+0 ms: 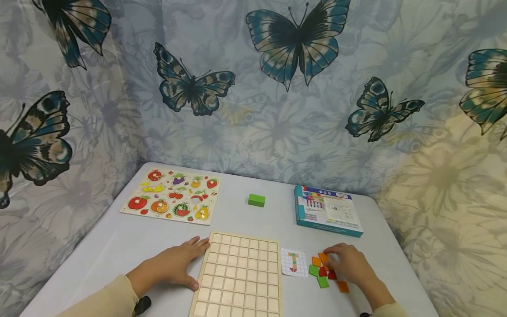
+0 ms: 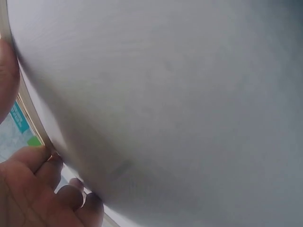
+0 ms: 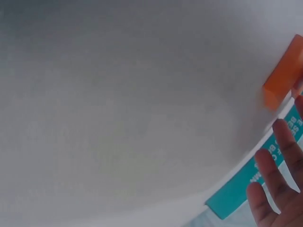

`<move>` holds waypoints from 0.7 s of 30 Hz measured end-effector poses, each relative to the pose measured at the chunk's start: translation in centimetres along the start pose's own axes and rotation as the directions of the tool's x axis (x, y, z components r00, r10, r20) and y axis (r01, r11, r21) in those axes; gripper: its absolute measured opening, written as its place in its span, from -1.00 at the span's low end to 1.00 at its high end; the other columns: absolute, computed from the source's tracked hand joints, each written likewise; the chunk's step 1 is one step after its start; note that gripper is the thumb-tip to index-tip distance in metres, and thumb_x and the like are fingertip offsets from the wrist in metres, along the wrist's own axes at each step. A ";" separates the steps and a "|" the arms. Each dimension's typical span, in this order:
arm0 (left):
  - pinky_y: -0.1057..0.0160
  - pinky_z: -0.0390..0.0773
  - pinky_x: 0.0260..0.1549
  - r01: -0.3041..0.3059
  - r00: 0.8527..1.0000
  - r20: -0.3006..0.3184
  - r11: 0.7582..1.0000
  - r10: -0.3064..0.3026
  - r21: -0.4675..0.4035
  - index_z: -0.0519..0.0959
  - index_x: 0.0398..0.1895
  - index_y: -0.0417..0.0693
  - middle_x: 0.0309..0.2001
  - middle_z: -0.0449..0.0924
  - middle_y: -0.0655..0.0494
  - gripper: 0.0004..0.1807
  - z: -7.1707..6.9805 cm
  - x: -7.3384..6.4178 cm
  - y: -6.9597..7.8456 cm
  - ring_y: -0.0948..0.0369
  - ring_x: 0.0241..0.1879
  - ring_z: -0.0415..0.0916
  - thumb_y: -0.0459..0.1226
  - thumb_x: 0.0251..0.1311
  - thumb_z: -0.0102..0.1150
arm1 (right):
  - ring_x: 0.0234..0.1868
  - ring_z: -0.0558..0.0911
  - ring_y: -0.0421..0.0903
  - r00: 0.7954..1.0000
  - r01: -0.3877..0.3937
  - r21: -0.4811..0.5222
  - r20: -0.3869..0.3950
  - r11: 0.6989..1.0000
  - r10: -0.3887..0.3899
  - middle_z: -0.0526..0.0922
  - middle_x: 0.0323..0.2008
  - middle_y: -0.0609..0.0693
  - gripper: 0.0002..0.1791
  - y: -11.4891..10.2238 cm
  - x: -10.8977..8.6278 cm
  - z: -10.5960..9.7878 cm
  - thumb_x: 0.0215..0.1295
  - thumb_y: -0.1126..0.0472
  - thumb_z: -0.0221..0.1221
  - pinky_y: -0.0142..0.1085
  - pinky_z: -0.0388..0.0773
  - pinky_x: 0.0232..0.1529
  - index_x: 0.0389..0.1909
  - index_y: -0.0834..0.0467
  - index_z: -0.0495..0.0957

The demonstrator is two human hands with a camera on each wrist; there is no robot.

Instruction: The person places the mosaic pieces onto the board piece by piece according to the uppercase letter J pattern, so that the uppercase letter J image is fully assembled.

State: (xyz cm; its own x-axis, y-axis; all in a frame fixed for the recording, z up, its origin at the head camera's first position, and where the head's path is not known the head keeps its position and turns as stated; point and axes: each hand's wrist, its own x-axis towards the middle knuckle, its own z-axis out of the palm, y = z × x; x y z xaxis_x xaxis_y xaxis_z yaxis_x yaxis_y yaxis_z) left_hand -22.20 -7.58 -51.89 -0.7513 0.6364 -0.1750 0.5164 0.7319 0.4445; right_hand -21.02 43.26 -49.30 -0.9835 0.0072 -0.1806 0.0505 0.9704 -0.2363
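A pale wooden grid board [image 1: 239, 273] lies flat at the front of the table. My left hand [image 1: 172, 264] is spread along its left side, fingertips and thumb right at the rim. In the left wrist view, fingers [image 2: 35, 172] touch the board's edge. My right hand [image 1: 352, 264] is over a small pile of coloured tiles, its index finger at an orange tile [image 1: 324, 258]; I cannot tell whether it pinches it. Green tiles [image 1: 322, 281] and red tiles [image 1: 322, 271] lie beside it. In the right wrist view, several fingers [image 3: 270, 172] are spread near an orange tile [image 3: 284, 73].
A pattern card [image 1: 294, 263] sits between board and tiles. Behind are a fruit puzzle board [image 1: 170, 196] on the left, a green block [image 1: 256, 200] in the middle and a teal-edged box [image 1: 328, 211] on the right. Butterfly-print cloth [image 1: 277, 132] hangs behind the table.
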 end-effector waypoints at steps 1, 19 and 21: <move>-0.22 0.17 0.27 0.005 1.000 0.002 1.000 -0.005 0.001 0.15 0.53 -0.03 0.53 0.02 0.14 0.32 0.0 0.0 0.0 -0.05 0.49 -0.11 0.38 -0.37 0.35 | -0.07 0.51 0.10 1.000 -0.002 -0.002 0.000 1.000 0.002 0.62 -0.04 0.04 -0.69 0.0 0.0 0.0 0.11 -0.03 0.41 0.19 0.46 -0.01 -0.12 -0.04 0.72; -0.16 0.08 0.33 0.018 1.000 0.025 1.000 -0.017 -0.025 0.13 0.52 -0.09 0.53 0.00 0.10 0.31 -0.7 -0.1 0.4 -0.07 0.50 -0.16 0.29 -0.33 0.44 | -0.07 0.53 0.14 0.994 -0.084 0.040 0.072 0.996 0.081 0.61 -0.07 0.11 -0.67 0.9 0.9 -0.9 0.13 -0.03 0.39 0.21 0.45 0.01 -0.17 0.08 0.71; -0.16 0.08 0.33 0.015 1.000 0.024 1.000 -0.014 -0.025 0.13 0.52 -0.09 0.53 0.00 0.09 0.30 -0.7 -0.2 0.5 -0.07 0.49 -0.16 0.28 -0.33 0.44 | -0.06 0.53 0.14 0.994 -0.086 0.042 0.075 0.995 0.082 0.61 -0.06 0.11 -0.66 0.9 0.9 -0.9 0.12 -0.03 0.40 0.21 0.44 0.03 -0.15 0.07 0.71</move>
State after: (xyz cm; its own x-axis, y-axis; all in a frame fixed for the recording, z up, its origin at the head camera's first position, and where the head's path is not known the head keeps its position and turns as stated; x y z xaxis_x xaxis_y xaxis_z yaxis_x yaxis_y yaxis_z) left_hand -22.09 -7.53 -51.06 -0.7482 0.6317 -0.2027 0.4948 0.7349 0.4638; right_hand -21.98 44.38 -48.76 -0.9603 0.0690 -0.2702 0.1417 0.9552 -0.2597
